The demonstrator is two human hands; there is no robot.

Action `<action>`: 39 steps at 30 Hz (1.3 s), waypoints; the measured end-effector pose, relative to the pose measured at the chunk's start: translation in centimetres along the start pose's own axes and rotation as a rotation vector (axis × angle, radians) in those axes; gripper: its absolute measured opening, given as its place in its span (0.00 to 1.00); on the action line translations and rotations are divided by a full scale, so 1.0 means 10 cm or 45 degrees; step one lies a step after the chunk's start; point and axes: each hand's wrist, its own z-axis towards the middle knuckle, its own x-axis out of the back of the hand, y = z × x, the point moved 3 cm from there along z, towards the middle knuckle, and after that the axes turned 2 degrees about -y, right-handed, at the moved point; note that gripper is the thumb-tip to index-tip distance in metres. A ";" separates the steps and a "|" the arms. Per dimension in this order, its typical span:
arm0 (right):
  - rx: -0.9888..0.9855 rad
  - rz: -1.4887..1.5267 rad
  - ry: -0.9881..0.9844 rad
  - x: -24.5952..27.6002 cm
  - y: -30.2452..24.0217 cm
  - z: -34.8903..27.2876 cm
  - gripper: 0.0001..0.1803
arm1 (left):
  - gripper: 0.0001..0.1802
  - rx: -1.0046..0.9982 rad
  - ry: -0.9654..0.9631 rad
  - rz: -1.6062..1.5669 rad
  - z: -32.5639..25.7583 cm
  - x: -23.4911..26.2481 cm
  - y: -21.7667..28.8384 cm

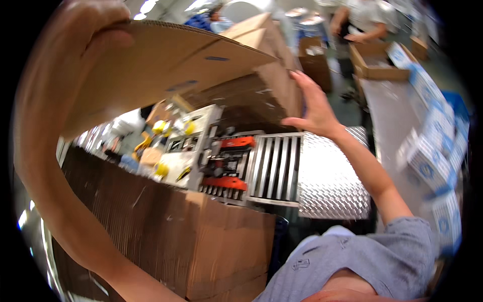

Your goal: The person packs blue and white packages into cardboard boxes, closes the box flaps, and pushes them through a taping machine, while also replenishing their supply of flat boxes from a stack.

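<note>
A large brown cardboard box point(166, 65) is raised in front of me, its upper panel tilted across the view. My left hand point(105, 30) is closed over that panel's top edge at the upper left, the forearm curving up along the left side. My right hand point(317, 110) is by the right side of the cardboard, thumb and fingers spread. Its fingertips are at or just beside the board; I cannot tell whether they touch. More corrugated panels point(226, 246) stand low on the left, close to my body. Between the panels appears a machine with orange guards point(225, 183).
Metal rollers point(275, 168) and a diamond-plate sheet point(332, 186) extend right of the machine. Yellow tape rolls point(161, 170) lie on a bench beyond. At right, a long table point(390, 116) carries blue-and-white packages point(432, 156) and an open carton point(380, 70). A co-worker point(365, 22) stands behind it.
</note>
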 end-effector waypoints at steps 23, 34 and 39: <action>0.080 -1.091 0.324 3.00 0.26 -0.28 0.45 | 0.07 0.313 0.045 -1.523 0.40 -1.73 1.20; -0.573 -0.498 -0.906 1.62 0.09 -1.23 0.16 | 0.13 0.539 0.410 -1.423 0.53 -3.16 2.65; -0.725 -0.586 -1.104 1.15 0.36 -1.98 0.17 | 0.54 1.581 0.271 -2.212 0.15 -4.19 4.90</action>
